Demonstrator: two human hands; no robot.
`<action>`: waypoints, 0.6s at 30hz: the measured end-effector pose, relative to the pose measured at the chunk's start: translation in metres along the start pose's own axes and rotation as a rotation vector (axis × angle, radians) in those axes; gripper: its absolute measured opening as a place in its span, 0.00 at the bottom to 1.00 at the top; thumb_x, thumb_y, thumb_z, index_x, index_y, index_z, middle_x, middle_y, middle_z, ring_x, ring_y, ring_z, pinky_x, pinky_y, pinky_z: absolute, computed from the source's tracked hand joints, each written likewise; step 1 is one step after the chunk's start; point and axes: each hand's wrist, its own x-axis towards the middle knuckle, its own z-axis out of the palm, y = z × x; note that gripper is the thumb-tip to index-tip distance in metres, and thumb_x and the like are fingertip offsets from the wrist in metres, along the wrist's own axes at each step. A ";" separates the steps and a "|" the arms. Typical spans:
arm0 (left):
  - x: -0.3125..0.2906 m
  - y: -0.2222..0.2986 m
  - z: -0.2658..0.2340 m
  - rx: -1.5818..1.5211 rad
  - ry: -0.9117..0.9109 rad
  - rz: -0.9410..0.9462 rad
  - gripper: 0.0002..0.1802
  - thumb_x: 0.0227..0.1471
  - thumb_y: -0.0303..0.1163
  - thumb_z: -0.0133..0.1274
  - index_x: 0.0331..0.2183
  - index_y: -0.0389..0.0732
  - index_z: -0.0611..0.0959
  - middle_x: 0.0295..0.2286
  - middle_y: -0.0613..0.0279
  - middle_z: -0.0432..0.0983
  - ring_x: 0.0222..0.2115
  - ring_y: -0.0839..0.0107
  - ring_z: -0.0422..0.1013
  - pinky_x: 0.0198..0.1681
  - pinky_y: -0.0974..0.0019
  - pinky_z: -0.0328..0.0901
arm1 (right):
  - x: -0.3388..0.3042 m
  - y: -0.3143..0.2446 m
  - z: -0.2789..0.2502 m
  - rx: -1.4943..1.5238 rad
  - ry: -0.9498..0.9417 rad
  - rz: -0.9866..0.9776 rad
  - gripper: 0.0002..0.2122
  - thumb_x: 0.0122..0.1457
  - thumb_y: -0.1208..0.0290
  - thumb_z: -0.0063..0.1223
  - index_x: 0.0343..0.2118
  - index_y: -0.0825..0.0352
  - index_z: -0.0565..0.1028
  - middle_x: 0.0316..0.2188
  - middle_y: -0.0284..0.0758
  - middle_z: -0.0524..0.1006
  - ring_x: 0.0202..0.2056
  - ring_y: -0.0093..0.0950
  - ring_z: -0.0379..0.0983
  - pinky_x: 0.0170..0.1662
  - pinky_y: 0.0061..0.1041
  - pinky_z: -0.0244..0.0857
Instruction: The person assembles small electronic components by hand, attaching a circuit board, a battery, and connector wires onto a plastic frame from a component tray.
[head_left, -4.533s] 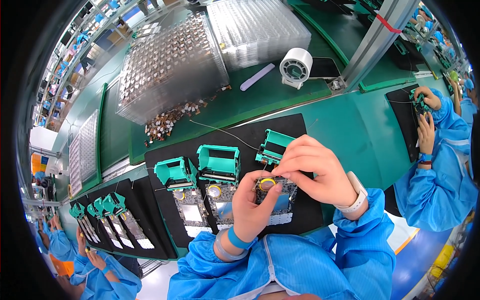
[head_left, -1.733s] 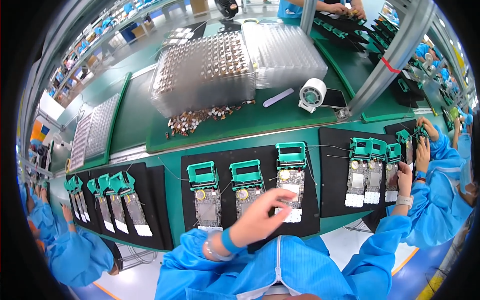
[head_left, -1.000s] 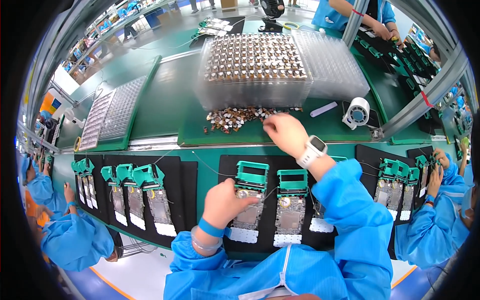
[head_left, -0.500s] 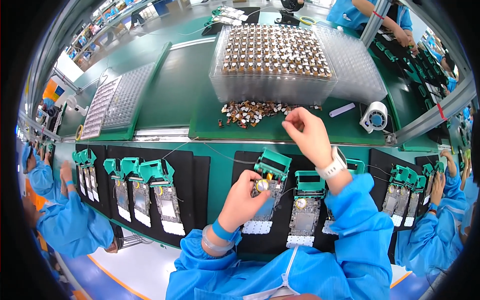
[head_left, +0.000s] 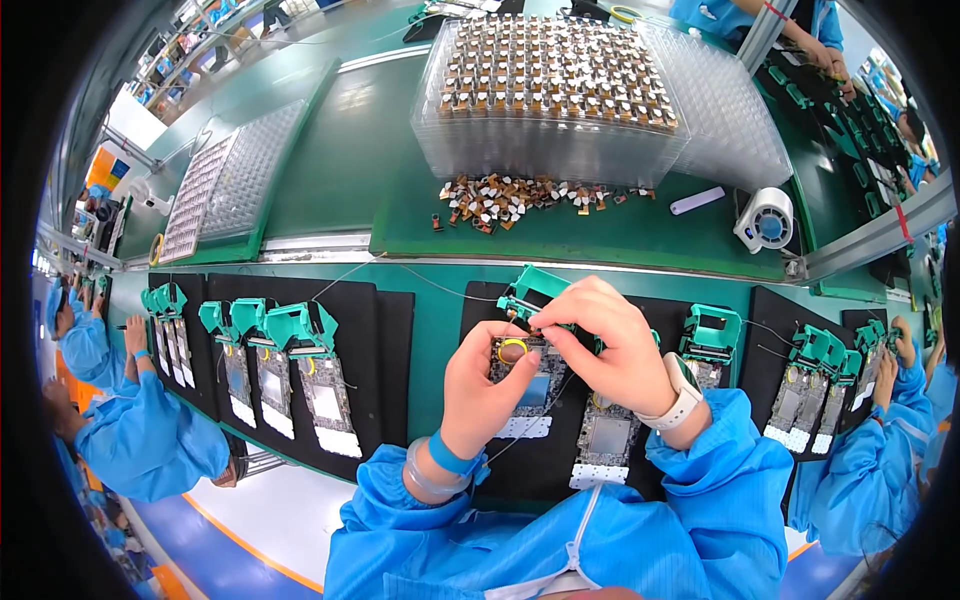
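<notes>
In front of me a circuit board (head_left: 538,392) with a yellow ring lies on a black mat, its far end at a green plastic fixture (head_left: 540,284). My left hand (head_left: 480,388) grips the board's left side, with the thumb bent over it beside the ring. At the board's far end, by the fixture, my right hand (head_left: 608,345) is closed in a pinch. What its fingertips hold is hidden. Under my right wrist lies a second board (head_left: 605,435), partly covered by the hand. Beyond the mat, small brown and white parts (head_left: 500,203) are heaped.
Behind the heap stands a stack of clear trays (head_left: 540,140) filled with similar parts. A small white fan (head_left: 768,222) and a white strip (head_left: 697,201) are at its right. More boards with green fixtures (head_left: 300,325) lie to the left. Co-workers' arms (head_left: 135,345) show at both sides.
My right hand has come down from near the heap of parts to the far end of the board. My left hand stays at the board. The view has shifted slightly.
</notes>
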 end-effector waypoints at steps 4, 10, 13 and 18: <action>-0.002 0.002 0.001 -0.006 0.013 0.005 0.12 0.47 0.20 0.55 0.36 0.35 0.73 0.28 0.70 0.70 0.30 0.85 0.65 0.33 0.81 0.61 | -0.002 -0.001 -0.001 -0.029 -0.034 -0.017 0.08 0.47 0.80 0.54 0.32 0.64 0.76 0.28 0.33 0.75 0.33 0.33 0.69 0.39 0.30 0.62; -0.001 -0.002 0.001 0.012 0.011 0.010 0.13 0.47 0.20 0.56 0.36 0.35 0.73 0.28 0.70 0.70 0.30 0.85 0.65 0.33 0.81 0.61 | -0.002 0.001 -0.001 -0.084 -0.046 -0.045 0.09 0.47 0.79 0.53 0.33 0.62 0.76 0.29 0.31 0.75 0.35 0.33 0.68 0.41 0.31 0.61; -0.004 0.003 0.001 0.011 0.004 0.017 0.12 0.47 0.20 0.56 0.36 0.35 0.73 0.28 0.70 0.70 0.30 0.85 0.65 0.33 0.81 0.61 | -0.001 -0.004 -0.003 -0.106 -0.062 -0.074 0.08 0.47 0.81 0.55 0.32 0.64 0.77 0.29 0.33 0.76 0.35 0.33 0.69 0.40 0.29 0.64; -0.001 0.002 0.002 0.005 -0.007 0.006 0.12 0.47 0.20 0.56 0.36 0.35 0.73 0.29 0.70 0.70 0.30 0.85 0.65 0.33 0.81 0.61 | -0.001 0.000 -0.004 -0.036 -0.049 -0.009 0.08 0.48 0.79 0.54 0.32 0.62 0.77 0.28 0.31 0.75 0.34 0.32 0.68 0.40 0.30 0.62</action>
